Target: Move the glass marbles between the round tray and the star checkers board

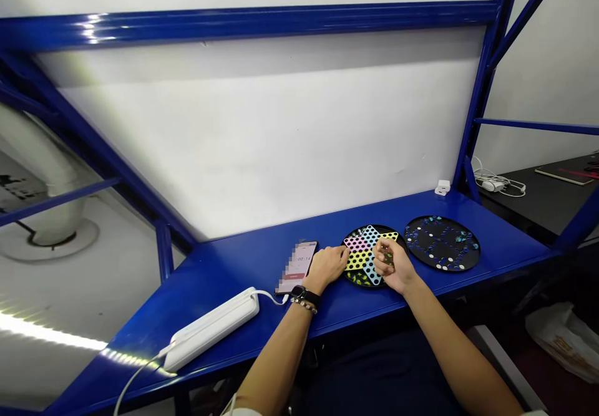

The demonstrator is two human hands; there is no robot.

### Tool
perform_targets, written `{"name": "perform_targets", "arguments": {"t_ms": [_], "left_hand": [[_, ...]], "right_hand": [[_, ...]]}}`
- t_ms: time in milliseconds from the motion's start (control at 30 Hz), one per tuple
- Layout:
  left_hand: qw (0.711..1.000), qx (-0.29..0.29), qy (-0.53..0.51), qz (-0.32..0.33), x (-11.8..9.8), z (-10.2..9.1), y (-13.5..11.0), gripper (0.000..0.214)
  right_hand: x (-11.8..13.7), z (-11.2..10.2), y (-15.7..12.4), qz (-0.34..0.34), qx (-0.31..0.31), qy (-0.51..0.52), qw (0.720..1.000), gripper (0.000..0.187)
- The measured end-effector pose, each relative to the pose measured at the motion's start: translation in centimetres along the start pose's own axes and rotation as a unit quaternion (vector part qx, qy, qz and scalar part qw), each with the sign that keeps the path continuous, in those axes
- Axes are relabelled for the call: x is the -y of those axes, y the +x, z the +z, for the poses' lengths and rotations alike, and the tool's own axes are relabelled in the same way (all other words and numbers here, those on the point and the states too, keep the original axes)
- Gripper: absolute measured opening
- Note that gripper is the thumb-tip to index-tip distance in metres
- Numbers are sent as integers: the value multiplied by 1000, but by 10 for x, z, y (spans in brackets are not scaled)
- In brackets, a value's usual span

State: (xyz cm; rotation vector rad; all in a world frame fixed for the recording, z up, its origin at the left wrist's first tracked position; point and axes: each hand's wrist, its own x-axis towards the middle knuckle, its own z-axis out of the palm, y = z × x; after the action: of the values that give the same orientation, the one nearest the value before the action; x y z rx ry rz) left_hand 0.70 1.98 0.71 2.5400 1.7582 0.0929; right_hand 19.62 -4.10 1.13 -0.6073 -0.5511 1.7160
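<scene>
A round black Chinese checkers board lies on the blue shelf, with a star of pink, blue and yellow areas full of dark holes. Yellow-green marbles sit in the near-left rim section. My left hand rests at the board's left edge, fingers bent and together against it; the thumb is hidden. Over the right part of the board, my right hand is curled, fingertips drawn in toward the palm. Whatever it may hold is too small to make out. Beside it lies a black round tray with scattered blue, teal and white pieces.
A lit phone lies left of my left hand, plugged into a cable. Further left is a white power strip. A white charger stands at the back right. Blue metal posts frame the shelf, with a white panel behind.
</scene>
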Motion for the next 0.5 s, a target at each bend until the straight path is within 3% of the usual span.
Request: {"name": "perform_targets", "arguments": {"t_ms": [500], "left_hand": [[1000,17,3,-12,-2,-3,-2,42]], "right_hand": [[0,0,-1,-2,3,-8,1000,30]]}}
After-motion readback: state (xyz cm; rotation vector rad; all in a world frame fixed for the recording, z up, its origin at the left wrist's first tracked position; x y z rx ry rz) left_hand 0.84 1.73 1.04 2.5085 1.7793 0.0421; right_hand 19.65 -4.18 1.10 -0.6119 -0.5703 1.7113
